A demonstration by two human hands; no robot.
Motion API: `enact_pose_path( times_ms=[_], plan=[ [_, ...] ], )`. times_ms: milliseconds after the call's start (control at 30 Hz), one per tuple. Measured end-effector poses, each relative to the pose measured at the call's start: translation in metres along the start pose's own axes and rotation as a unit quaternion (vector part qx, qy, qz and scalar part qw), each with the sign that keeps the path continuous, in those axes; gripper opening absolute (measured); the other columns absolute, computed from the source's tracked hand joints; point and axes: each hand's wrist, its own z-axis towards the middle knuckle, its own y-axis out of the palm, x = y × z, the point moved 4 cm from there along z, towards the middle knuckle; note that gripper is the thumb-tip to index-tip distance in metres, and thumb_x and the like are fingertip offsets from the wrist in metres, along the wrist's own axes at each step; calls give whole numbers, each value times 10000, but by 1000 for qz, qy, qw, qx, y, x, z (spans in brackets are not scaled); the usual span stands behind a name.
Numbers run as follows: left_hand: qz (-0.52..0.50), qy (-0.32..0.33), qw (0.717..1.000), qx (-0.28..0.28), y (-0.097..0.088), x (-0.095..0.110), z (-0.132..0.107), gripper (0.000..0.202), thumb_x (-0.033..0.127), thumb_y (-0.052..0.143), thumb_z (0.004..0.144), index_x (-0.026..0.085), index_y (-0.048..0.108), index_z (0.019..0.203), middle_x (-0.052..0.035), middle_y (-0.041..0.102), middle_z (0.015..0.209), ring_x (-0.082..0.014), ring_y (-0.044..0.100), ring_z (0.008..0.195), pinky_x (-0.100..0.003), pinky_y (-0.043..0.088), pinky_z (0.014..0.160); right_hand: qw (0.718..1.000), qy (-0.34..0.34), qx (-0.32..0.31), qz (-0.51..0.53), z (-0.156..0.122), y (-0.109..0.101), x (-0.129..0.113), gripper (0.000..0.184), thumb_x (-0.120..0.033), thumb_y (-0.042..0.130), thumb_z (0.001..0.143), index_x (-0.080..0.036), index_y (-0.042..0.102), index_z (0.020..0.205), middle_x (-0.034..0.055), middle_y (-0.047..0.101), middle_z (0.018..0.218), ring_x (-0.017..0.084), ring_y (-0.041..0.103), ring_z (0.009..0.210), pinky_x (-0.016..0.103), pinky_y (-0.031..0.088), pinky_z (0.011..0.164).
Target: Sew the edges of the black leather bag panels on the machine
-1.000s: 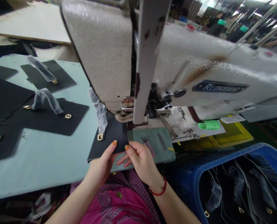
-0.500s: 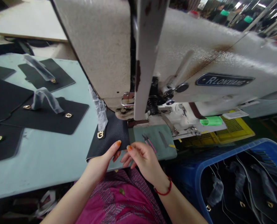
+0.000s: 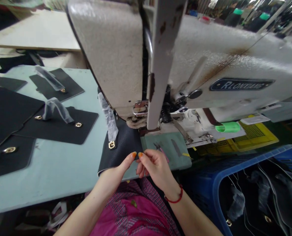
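A black leather panel point(image 3: 122, 146) with a gold buckle and a wrapped strap lies under the head of a big white sewing machine point(image 3: 185, 62). My left hand point(image 3: 116, 173) presses the panel's near corner, thumb on top, fingers closed on its edge. My right hand point(image 3: 156, 165) pinches the same corner from the right, thumb and forefinger together. Both thumbs nearly touch at the panel's edge.
More black panels point(image 3: 59, 123) with gold fittings and wrapped straps lie on the pale green table point(image 3: 52, 167) to the left. Small snips point(image 3: 160, 149) rest on the machine bed. A blue crate point(image 3: 259, 190) holding dark pieces stands at the lower right, a yellow tray point(image 3: 256, 136) behind it.
The view has shifted a little. Both hands stay on the panel's near corner, the thumbs drawn closer together.
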Motion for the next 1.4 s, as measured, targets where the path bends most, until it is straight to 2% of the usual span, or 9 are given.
enact_pose_path(
  times_ms=[100, 267, 467, 800, 967, 1100, 1233, 1400],
  plan=[
    [-1, -56, 998, -11, 2, 0, 0, 609, 691, 756, 559, 124, 785, 779, -157, 767, 885, -391, 662, 1067, -523, 469, 997, 1000, -6, 8, -3, 2, 1, -2, 346, -434, 549, 914, -136, 608, 748, 7, 650, 565, 77, 563, 418, 160, 403, 425],
    [-23, -50, 998, -1, 3, 6, 7, 607, 696, 764, 534, 119, 765, 722, -163, 761, 891, -377, 668, 1040, -496, 473, 993, 1000, -16, 10, -10, 11, 1, -6, 346, -423, 549, 914, -131, 621, 742, 11, 653, 560, 84, 576, 430, 165, 407, 432],
    [-9, -46, 999, -17, 2, 10, 25, 667, 751, 733, 518, 114, 765, 716, -176, 752, 859, -379, 661, 1018, -499, 457, 983, 1000, -24, 4, -14, 24, 1, -6, 342, -418, 536, 922, -129, 633, 768, 14, 661, 571, 83, 567, 421, 173, 402, 434],
    [-26, 18, 999, -32, 2, 31, 43, 655, 723, 740, 546, 103, 763, 757, -164, 747, 850, -333, 675, 921, -437, 501, 878, 999, -35, 0, -10, 45, 0, -11, 331, -402, 518, 922, -127, 645, 788, 16, 665, 586, 81, 579, 437, 173, 386, 442],
    [-12, 56, 998, -28, -2, 44, 52, 609, 689, 747, 562, 112, 755, 757, -145, 730, 734, -329, 682, 844, -403, 527, 788, 1000, -22, 0, 13, 48, 2, -6, 361, -435, 490, 924, -127, 655, 835, 21, 675, 615, 80, 588, 451, 168, 368, 430],
    [-7, 57, 998, -20, -4, 51, 57, 597, 680, 759, 550, 121, 752, 759, -147, 733, 743, -334, 680, 848, -425, 518, 835, 1000, 5, 1, 25, 41, 1, 7, 341, -448, 500, 903, -138, 631, 845, 17, 676, 619, 78, 577, 450, 166, 354, 423],
    [14, 41, 999, -12, -4, 56, 59, 652, 724, 742, 535, 109, 748, 749, -173, 743, 856, -350, 669, 906, -474, 475, 933, 999, 47, 0, 8, 35, -3, 36, 352, -453, 495, 898, -129, 622, 843, 21, 674, 607, 72, 563, 433, 157, 338, 418],
    [-32, 95, 995, -31, -1, 65, 63, 646, 669, 754, 568, 125, 756, 915, -151, 744, 990, -328, 654, 988, -431, 496, 917, 996, 86, 4, -19, 31, -6, 74, 345, -442, 486, 893, -127, 621, 858, 9, 661, 594, 65, 549, 420, 146, 338, 405]
  ],
)
